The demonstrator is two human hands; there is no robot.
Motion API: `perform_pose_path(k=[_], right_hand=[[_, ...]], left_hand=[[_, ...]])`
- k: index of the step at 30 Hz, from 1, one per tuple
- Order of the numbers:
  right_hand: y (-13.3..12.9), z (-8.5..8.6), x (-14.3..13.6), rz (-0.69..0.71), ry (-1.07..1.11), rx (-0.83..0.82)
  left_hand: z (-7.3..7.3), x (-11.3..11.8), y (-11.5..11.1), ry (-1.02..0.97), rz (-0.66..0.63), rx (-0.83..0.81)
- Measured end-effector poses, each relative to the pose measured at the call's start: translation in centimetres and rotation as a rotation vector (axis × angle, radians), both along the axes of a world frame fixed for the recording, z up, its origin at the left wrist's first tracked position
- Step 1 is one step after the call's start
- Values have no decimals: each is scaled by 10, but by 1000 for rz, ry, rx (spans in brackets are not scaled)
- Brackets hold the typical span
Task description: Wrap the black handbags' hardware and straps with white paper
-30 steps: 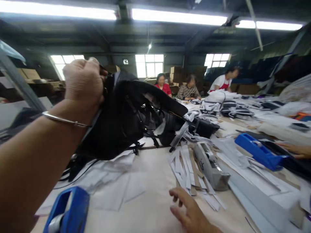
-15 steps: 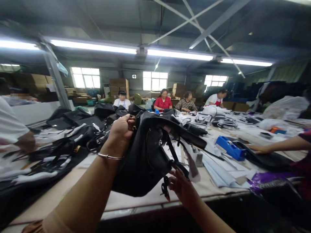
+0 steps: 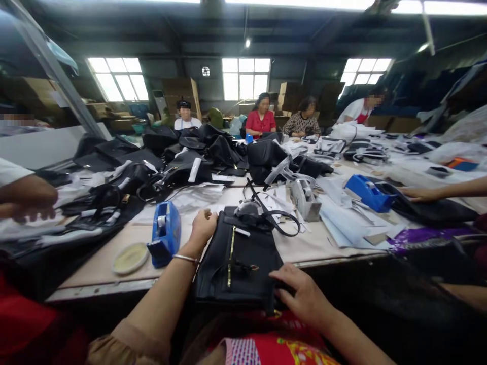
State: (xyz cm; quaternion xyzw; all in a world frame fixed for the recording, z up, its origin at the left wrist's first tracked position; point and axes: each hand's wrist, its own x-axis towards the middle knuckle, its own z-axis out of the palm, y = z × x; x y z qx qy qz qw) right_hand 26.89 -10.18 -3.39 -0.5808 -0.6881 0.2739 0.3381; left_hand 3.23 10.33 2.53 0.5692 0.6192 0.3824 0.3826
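Note:
A black bag (image 3: 249, 256) with a gold zipper lies at the table's front edge, its lower end overhanging toward my body. My left hand (image 3: 203, 228), a bangle on its wrist, is closed at the bag's upper left edge, fingertips partly hidden. At the lower right side, my right hand (image 3: 300, 291) grips the edge between fingers and thumb. A thin black strap (image 3: 283, 220) loops off the bag's top. Left of my left hand stand a blue tape dispenser (image 3: 165, 233) and a round, pale yellowish disc (image 3: 130, 258).
Black bags (image 3: 224, 152) are heaped across the table (image 3: 308, 246). A grey tape dispenser (image 3: 305, 200), papers (image 3: 348, 220) and another blue dispenser (image 3: 370, 192) are to the right. Co-workers' hands work at the left (image 3: 36, 195) and right (image 3: 422, 194); several people sit opposite.
The bag has come down from mid-air to the table edge, its zippered face now upward. Both hands moved down with it, and the view has tilted downward.

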Motion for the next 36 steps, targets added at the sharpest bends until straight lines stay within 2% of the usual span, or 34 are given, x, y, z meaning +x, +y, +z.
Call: perform_pose_path(k=[2, 3, 5, 8, 11, 13, 16, 18, 19, 21, 23, 24, 26, 28, 30, 33, 36], right_hand=[[5, 5, -3, 80, 48, 46], [8, 8, -5, 69, 106, 20], [12, 13, -8, -54, 315, -107], [16, 18, -13, -298, 682, -337], [21, 19, -18, -304, 768, -434], [23, 17, -22, -267, 725, -454], [22, 15, -26, -250, 676, -441], [20, 16, -26, -228, 681, -415], [19, 17, -27, -222, 692, -400], [18, 20, -29, -222, 718, -368], [19, 23, -35, -232, 728, -344], [21, 25, -40, -236, 739, -339], [25, 28, -52, -235, 778, -338], [29, 31, -63, -212, 807, -342], [30, 33, -66, -154, 740, -332], [28, 33, -52, -120, 520, -237], [30, 29, -30, -216, 492, -210]], left_hand=[[-3, -12, -9, 16, -108, -1], [-4, -18, -16, 41, -182, 12], [-10, -29, -33, 167, -327, 39], [-22, -45, -59, 385, -476, -26], [-28, -55, -77, 502, -533, -70], [-20, -56, -82, 649, -515, -23], [10, -43, -86, 776, -414, 198], [31, -22, -90, 608, -429, 313], [38, -9, -93, 473, -501, 283], [41, 19, -101, 203, -678, 92], [31, 46, -109, -57, -762, -137], [24, 56, -113, -197, -731, -232], [8, 71, -118, -466, -573, -370], [-5, 78, -121, -676, -387, -435], [-13, 77, -123, -815, -264, -474], [-24, 71, -125, -971, -176, -542], [-31, 67, -130, -988, -179, -569]])
